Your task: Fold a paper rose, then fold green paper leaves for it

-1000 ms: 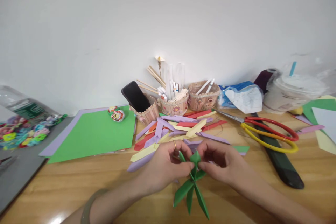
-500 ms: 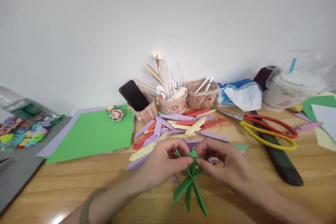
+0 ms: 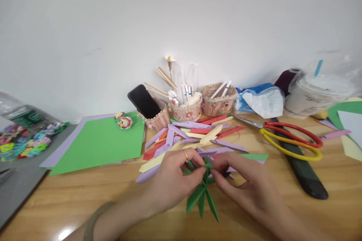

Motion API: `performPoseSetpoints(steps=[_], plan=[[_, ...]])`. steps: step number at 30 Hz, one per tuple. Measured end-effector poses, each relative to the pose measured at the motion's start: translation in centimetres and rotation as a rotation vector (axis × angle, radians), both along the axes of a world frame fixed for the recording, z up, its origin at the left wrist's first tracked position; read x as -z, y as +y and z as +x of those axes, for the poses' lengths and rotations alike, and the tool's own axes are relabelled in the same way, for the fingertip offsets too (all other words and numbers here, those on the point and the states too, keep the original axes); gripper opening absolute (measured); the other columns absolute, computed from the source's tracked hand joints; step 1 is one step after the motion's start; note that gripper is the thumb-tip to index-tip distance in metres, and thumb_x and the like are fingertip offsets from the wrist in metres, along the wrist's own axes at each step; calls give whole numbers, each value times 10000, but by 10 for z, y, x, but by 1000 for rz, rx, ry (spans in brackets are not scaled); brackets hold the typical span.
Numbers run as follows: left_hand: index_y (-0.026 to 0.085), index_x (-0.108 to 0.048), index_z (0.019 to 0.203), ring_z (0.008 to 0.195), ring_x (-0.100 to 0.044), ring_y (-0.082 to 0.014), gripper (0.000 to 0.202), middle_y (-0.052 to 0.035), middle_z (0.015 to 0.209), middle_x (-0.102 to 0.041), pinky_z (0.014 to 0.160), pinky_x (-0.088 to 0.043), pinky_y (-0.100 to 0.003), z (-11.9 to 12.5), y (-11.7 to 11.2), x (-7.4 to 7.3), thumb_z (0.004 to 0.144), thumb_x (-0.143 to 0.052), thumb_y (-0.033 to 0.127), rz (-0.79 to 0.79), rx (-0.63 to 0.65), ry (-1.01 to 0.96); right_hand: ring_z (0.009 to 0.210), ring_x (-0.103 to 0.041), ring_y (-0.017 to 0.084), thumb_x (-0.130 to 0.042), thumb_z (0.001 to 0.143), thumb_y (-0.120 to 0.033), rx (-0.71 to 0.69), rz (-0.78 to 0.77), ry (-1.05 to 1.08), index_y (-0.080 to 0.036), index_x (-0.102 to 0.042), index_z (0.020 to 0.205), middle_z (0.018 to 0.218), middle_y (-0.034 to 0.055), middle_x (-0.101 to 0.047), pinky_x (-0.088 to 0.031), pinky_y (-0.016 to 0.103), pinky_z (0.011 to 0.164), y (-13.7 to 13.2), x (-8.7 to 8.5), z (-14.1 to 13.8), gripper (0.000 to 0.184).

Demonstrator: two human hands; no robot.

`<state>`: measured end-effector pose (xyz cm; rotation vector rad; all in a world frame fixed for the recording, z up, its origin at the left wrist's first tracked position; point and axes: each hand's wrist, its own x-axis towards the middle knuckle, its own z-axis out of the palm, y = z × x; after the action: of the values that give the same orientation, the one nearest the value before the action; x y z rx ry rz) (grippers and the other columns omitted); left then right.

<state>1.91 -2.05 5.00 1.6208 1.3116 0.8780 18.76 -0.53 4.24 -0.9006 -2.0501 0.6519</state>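
The left hand (image 3: 178, 177) and right hand (image 3: 249, 173) are pinching the green folded paper (image 3: 201, 200), its lower points now sitting higher, while coloured strips (image 3: 210, 136) are lying behind it, scissors (image 3: 266, 125) rightward.

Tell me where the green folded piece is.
In the head view, the green folded piece is held low, right of centre, between the left hand and right hand.

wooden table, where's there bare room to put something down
Bare tabletop shows between the green sheet and left forearm, and to the right of the long black object, nearer than the pale yellow paper. It's crowded beyond the left hand and right hand: paper strips spread towards the baskets, and scissors lie across the black object.
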Motion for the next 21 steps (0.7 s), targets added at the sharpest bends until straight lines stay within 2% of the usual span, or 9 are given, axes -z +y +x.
performPoseSetpoints(steps=[4, 6, 7, 9, 12, 14, 16, 18, 21], plan=[[152, -574, 700, 609, -537, -87, 84, 10, 648, -597, 579, -422, -196, 0, -3, 7, 728, -532, 84, 405, -3, 162, 568, -547, 117, -490, 777, -87, 36, 214, -61, -182, -555, 763, 627, 2, -582, -442, 213, 513, -1, 4, 1, 116], [152, -579, 730, 625, -544, -89, 74, 4, 668, -601, 592, -429, -199, -1, -3, 9, 745, -530, 100, 462, 0, 167, 582, -558, 113, -492, 778, -81, 36, 212, -57, -186, -553, 790, 645, 0, -591, -455, 208, 526, 0, 5, 1, 122], [156, -584, 751, 627, -545, -88, 67, 5, 678, -604, 593, -433, -198, -1, -2, 9, 753, -532, 114, 426, 0, 148, 583, -562, 106, -496, 776, -77, 33, 187, -42, -189, -552, 797, 653, -3, -598, -460, 199, 530, 1, 5, 1, 127], [170, -590, 798, 621, -545, -82, 74, 11, 708, -611, 583, -444, -192, -1, 0, 9, 750, -547, 135, 245, 2, 78, 578, -566, 93, -504, 771, -73, 33, 142, -6, -195, -550, 798, 660, -11, -609, -466, 181, 532, 2, 4, 1, 134], [173, -582, 785, 580, -531, -74, 83, 15, 720, -602, 507, -443, -173, 0, 2, 8, 712, -567, 137, -68, -10, -58, 567, -570, 97, -508, 768, -76, 49, 203, 13, -198, -550, 776, 642, -10, -613, -469, 187, 521, 2, 3, 1, 129], [165, -568, 734, 532, -506, -71, 37, 21, 667, -576, 450, -424, -166, 1, 2, 9, 700, -568, 150, -175, -34, -113, 557, -568, 106, -510, 765, -76, 49, 284, -8, -195, -548, 760, 623, -6, -610, -465, 203, 514, 2, 3, 2, 125], [164, -553, 701, 486, -481, -69, 20, 31, 610, -546, 414, -408, -168, 1, 1, 9, 716, -555, 177, -199, -59, -128, 547, -565, 111, -515, 764, -78, 40, 335, -30, -192, -547, 759, 613, -4, -608, -461, 215, 511, 2, 4, 2, 119], [165, -546, 688, 482, -484, -73, 45, 33, 590, -541, 422, -415, -176, 3, -1, 10, 731, -541, 177, -109, -86, -67, 542, -564, 110, -513, 768, -79, 38, 347, -41, -190, -548, 769, 611, -5, -608, -457, 214, 507, 2, 4, 2, 117], [162, -546, 688, 528, -518, -87, 58, 20, 605, -571, 494, -442, -197, 4, -4, 13, 727, -540, 119, 278, -106, 145, 538, -565, 104, -506, 777, -95, 42, 310, -38, -195, -544, 762, 610, -10, -604, -452, 202, 493, 2, 5, 1, 108]])
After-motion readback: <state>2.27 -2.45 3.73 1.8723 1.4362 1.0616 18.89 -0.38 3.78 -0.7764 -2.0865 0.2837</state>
